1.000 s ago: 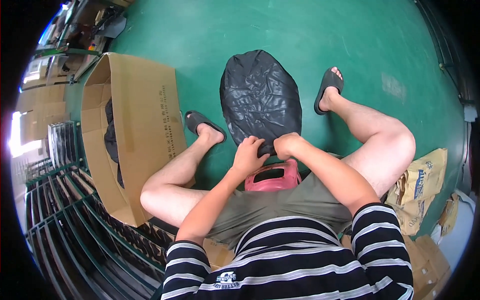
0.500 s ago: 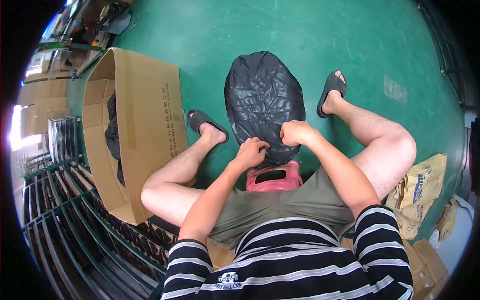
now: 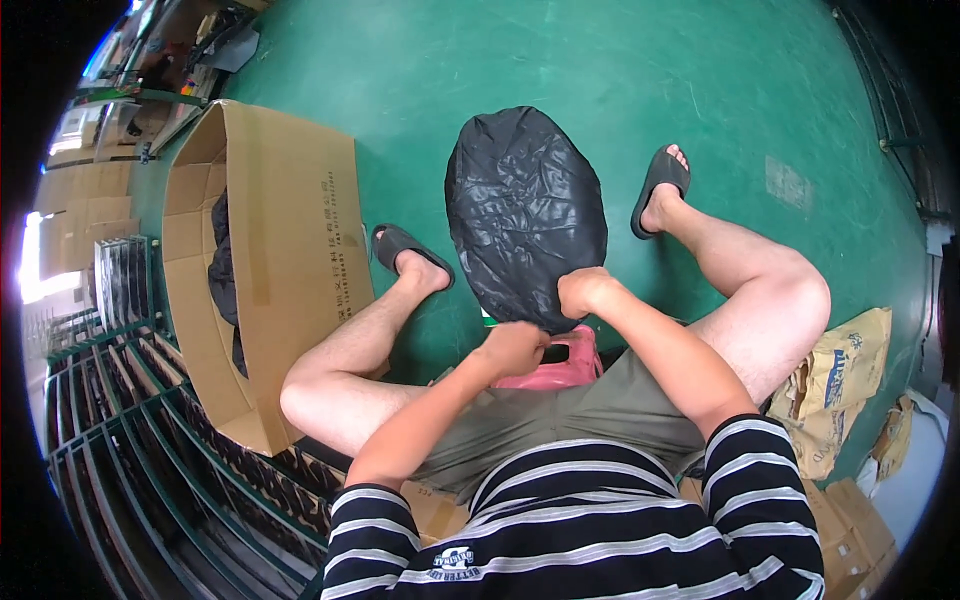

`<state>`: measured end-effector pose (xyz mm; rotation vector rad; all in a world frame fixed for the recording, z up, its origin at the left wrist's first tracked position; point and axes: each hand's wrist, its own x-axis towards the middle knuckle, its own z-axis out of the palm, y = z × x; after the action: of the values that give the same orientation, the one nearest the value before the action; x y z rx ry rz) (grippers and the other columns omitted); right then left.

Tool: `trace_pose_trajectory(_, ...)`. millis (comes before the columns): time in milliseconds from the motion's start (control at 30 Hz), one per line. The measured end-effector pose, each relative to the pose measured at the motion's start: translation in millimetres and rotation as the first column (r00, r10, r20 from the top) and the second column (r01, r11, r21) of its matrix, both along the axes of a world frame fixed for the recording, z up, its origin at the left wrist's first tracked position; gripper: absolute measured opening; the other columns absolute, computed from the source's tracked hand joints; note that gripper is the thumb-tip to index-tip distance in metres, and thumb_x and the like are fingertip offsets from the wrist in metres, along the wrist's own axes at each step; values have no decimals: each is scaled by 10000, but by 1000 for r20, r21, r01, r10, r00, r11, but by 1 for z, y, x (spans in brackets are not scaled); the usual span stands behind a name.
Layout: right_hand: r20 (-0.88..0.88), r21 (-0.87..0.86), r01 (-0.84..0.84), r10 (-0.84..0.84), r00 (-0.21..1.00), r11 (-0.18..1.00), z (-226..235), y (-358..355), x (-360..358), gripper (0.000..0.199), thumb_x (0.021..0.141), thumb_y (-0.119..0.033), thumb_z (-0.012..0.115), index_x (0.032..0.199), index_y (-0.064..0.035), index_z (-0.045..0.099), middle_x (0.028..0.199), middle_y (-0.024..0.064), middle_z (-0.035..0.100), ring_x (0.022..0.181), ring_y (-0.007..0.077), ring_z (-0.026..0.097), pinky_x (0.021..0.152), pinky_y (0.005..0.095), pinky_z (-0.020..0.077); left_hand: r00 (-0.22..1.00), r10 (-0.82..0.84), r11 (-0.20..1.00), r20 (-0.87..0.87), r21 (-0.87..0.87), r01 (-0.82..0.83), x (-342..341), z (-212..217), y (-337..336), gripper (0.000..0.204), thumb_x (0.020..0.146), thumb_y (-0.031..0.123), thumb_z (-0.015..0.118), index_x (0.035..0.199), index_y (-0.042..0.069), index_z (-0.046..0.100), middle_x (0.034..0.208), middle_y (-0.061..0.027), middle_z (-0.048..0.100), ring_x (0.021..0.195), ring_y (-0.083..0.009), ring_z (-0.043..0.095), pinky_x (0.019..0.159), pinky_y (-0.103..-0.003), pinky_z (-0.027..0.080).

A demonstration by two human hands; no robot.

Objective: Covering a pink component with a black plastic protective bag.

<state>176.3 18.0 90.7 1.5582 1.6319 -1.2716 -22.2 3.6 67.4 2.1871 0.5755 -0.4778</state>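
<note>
An oval cover of shiny, wrinkled black sheet (image 3: 525, 205) lies stretched out between my knees, its near end over a pink plastic stool (image 3: 570, 368) with a slot in it. My right hand (image 3: 588, 292) is closed on the cover's near right edge, fingertips hidden under the hand. Just below the near tip, my left hand (image 3: 515, 350) is closed with curled fingers; anything pinched in it is hidden. Past the cover's left edge a small white and green piece (image 3: 488, 318) peeks out, too small to name.
To my left stands a large open cardboard box (image 3: 290, 230) with black bundled material (image 3: 222, 275) inside. Dark green metal racks (image 3: 150, 430) run along the lower left. Brown paper sacks (image 3: 838, 375) and cardboard (image 3: 850, 530) lie at the right. The floor (image 3: 700, 70) is green.
My left hand has come off the cover's top, moving down toward me to its near tip. My right hand has shifted slightly nearer to me. The white and green piece has come into sight.
</note>
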Motion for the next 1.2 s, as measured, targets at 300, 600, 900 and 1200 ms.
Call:
trace_pose_trajectory(300,46,-153,-332,342,939,931,-29,-48,-61,325,832,-181,612,1118,-78,727,1138,93,711,1021,238,693,774,444,550,919,136,808,371,495,-320,38,-7,55,548,835,240,683,1352,147,529,1314,-162,506,1231,-355,464,1016,-502,399)
trace_pose_trajectory(600,-270,717,349,-221,937,604,1,12,-1,384,753,-130,616,1132,-106,680,1205,189,608,1139,354,571,908,471,478,991,-99,884,92,464,45,-9,-11,-4,552,803,314,690,1304,144,534,1260,-135,508,1118,-312,475,907,-432,428)
trace_pose_trajectory(900,-121,503,77,-18,993,861,-27,-54,-53,589,712,-215,735,1267,-122,562,1228,162,459,1197,359,427,943,604,434,978,124,962,170,220,-160,8,34,49,445,717,173,708,1157,121,660,1275,-161,529,1205,-349,499,952,-475,452)
trace_pose_trajectory(1200,29,444,-222,233,972,868,-10,-93,-77,416,782,-210,669,1167,-56,653,1344,170,415,1261,361,397,971,592,423,936,214,763,279,551,-339,77,-14,105,730,742,242,759,1405,193,457,1423,-144,408,1344,-339,359,1079,-589,312)
